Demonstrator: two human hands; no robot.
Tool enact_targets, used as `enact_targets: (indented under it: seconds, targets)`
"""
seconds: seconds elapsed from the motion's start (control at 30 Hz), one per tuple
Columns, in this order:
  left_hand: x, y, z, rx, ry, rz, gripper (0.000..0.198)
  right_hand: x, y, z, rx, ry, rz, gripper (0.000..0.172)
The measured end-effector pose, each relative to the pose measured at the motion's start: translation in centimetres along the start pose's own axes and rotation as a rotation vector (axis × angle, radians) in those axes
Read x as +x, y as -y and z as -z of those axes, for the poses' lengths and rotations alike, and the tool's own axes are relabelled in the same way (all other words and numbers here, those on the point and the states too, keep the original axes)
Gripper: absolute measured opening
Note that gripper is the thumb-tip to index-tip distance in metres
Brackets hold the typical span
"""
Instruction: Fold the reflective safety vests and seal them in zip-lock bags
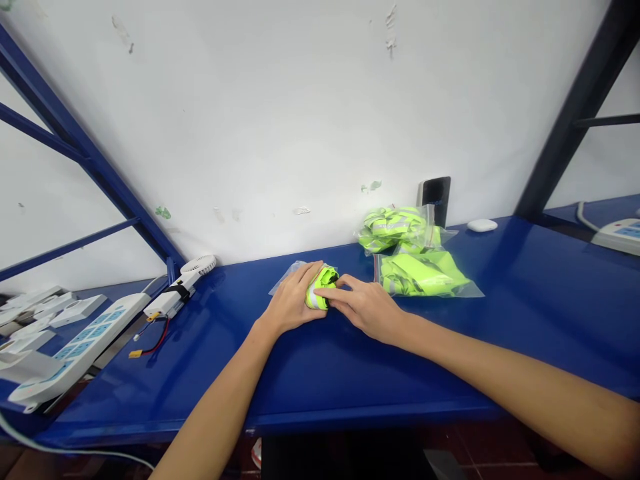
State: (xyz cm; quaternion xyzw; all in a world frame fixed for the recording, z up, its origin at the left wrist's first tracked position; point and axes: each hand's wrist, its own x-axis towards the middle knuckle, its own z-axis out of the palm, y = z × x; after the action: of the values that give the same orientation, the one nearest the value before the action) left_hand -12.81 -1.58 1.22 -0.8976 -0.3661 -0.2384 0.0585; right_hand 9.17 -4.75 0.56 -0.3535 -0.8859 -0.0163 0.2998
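A folded neon-yellow reflective vest (317, 293) with a silver stripe and dark edging rests as a compact bundle on the blue table. My left hand (295, 298) is closed around its left side, the fingers over the top and the thumb along the near side. From the right, my right hand (367, 305) grips the bundle's edge, with its index finger on the silver stripe. Part of a clear plastic bag (283, 279) shows behind my left hand; how it lies against the bundle is hidden.
Clear bags of neon-yellow reflective vests (423, 273) lie to the right, near a dark-faced device (436, 200) and a white oval object (482, 226). A white handheld fan (199, 265), a wired battery pack (170, 301) and a power strip (93, 340) are left. Blue frame posts (90, 160) flank the table.
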Motion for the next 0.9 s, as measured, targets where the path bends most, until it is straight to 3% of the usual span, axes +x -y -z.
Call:
enact_targets:
  seconds: [0.27,0.47,0.7,0.9]
  targets:
    - [0.3,-0.6,-0.7,0.018,-0.051,-0.006,0.087,0.1,-0.1,-0.3,0.052,0.004,-0.018,0.036]
    - [1.0,-2.2,-1.8,0.052,-0.112,-0.116,0.055,0.4,-0.5,-0.6,0.214,0.083,0.022,0.027]
    - [1.0,-2.7,-1.2,0.085,-0.094,-0.109,0.040,0.5,0.6,0.4,0.297,0.196,-0.069,0.014]
    - [1.5,-4.3,-0.8,0.095,-0.010,-0.160,0.036,0.5,0.4,-0.1,0.428,0.271,-0.056,0.031]
